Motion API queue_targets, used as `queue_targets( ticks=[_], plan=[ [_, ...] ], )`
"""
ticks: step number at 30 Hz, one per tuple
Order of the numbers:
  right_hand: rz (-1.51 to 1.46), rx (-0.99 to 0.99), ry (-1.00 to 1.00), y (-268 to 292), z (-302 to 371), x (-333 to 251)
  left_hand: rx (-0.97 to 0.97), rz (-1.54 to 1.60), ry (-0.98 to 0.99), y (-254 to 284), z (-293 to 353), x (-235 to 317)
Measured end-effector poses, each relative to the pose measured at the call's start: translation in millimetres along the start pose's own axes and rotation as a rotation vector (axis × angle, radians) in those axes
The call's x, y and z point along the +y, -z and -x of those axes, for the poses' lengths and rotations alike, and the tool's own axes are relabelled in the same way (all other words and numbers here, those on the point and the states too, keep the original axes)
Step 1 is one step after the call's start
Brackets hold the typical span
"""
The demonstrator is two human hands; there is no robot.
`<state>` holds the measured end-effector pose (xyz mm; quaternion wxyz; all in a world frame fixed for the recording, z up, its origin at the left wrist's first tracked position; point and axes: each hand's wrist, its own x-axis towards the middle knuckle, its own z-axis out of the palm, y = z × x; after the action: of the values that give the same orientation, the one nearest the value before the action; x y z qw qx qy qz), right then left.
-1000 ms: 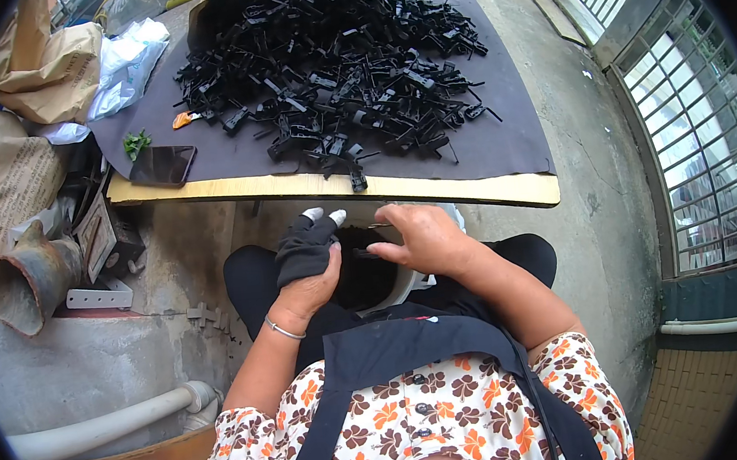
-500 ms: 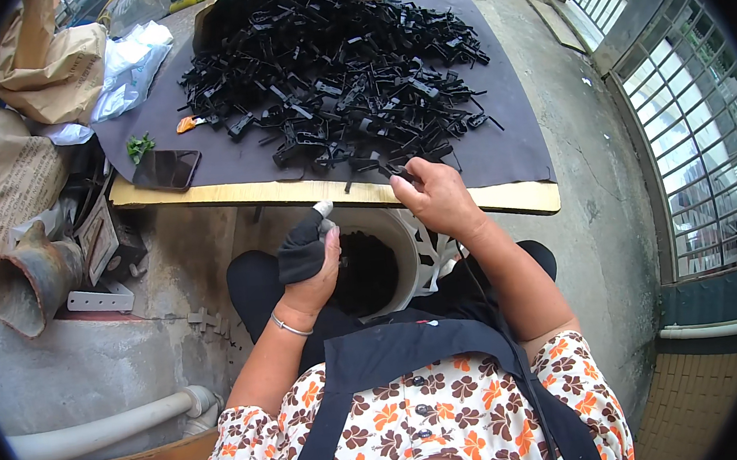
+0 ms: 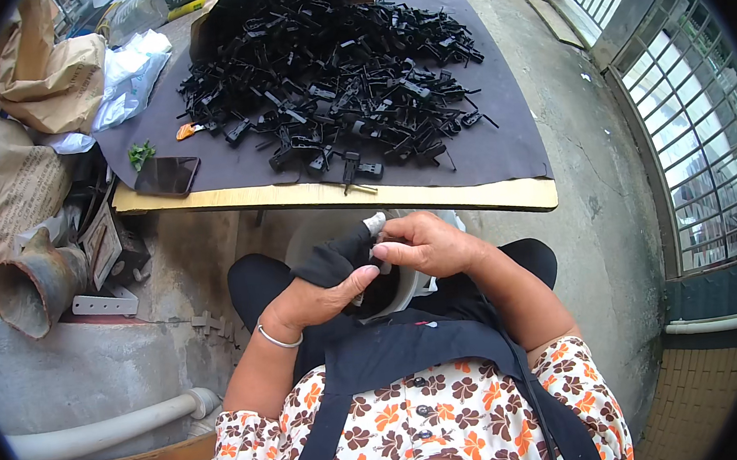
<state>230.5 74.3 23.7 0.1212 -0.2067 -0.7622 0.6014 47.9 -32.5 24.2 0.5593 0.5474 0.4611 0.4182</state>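
Note:
My left hand point(image 3: 328, 288), partly covered by a black cloth glove with pale fingertips, meets my right hand point(image 3: 433, 244) just in front of the table edge. The bare right hand is closed in a pinch. Between the two hands is a small black plastic part point(image 3: 377, 257), mostly covered by fingers. Beneath them stands a white bucket point(image 3: 407, 292) with dark contents. A large heap of similar black plastic parts point(image 3: 330, 93) covers much of the table, and one part point(image 3: 353, 170) lies at its near edge.
The table has a dark cloth point(image 3: 512, 121) and a yellow wooden front edge point(image 3: 462, 197). A phone point(image 3: 167, 177), green leaves point(image 3: 142, 152) and an orange item point(image 3: 188, 131) lie on the left. Paper bags point(image 3: 10, 187) and a rusty pipe point(image 3: 30, 290) stand further left.
My right hand has drawn back from the table edge with a black part and come down to my left hand. The left hand has moved right, over the bucket.

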Motion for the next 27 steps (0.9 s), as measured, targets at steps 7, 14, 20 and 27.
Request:
queue_targets(
  ticks=[7,14,20,27],
  plan=[
    [0.339,0.282,0.459,-20.7,6.9,-15.6,0.383,-0.107,-0.156,-9.3,-10.9,-11.8],
    [0.226,0.463,0.177,-28.1,1.1,-13.5,0.292,-0.085,-0.271,-19.5,-3.7,-2.1],
    [0.230,0.335,0.173,-25.9,2.7,-6.0,0.376,-0.224,-0.202,-21.1,0.9,-2.1],
    [0.359,0.311,0.182,-26.2,0.1,-10.2,0.429,-0.495,-0.398,-24.0,-5.1,-6.7]
  ],
)
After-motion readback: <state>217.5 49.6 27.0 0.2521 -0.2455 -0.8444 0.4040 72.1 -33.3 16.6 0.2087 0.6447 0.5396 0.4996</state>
